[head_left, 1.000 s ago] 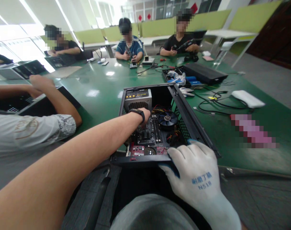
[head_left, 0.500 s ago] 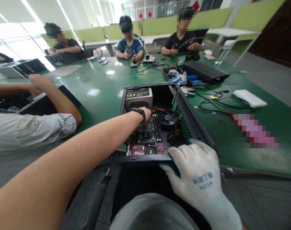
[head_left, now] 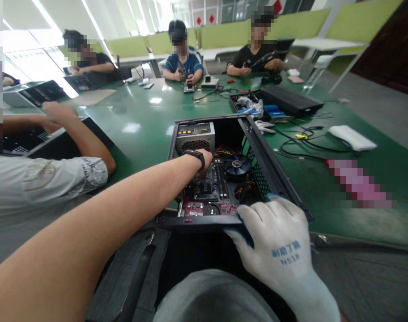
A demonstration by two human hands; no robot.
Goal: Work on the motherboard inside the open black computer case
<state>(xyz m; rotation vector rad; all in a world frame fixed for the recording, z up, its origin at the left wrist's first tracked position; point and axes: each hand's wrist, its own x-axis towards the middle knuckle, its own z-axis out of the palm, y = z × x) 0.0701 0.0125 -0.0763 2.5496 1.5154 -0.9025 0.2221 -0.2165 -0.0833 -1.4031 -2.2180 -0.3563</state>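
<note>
An open black computer case (head_left: 204,222) lies in front of me at the table edge, its inside facing up. My left hand (head_left: 206,158), bare with a black band at the wrist, reaches into it beside the power supply (head_left: 195,136). Its fingers are bent down and closed over the motherboard (head_left: 204,190); what they hold is hidden. My right hand (head_left: 274,237), in a white work glove, is closed on the near right rim of the case, thumb below. Between the hands are a round black fan (head_left: 236,166) and a red circuit board (head_left: 195,209) near the front.
At left a co-worker's arm (head_left: 90,134) reaches over another black case (head_left: 101,136). Black cables (head_left: 291,150), a white pouch (head_left: 353,137) and a blurred pink item (head_left: 360,183) lie right on the green table (head_left: 137,107). Behind them stands a parts tray (head_left: 235,103). Several people sit opposite.
The view has shifted very slightly. Both hands keep their places on and in the case.
</note>
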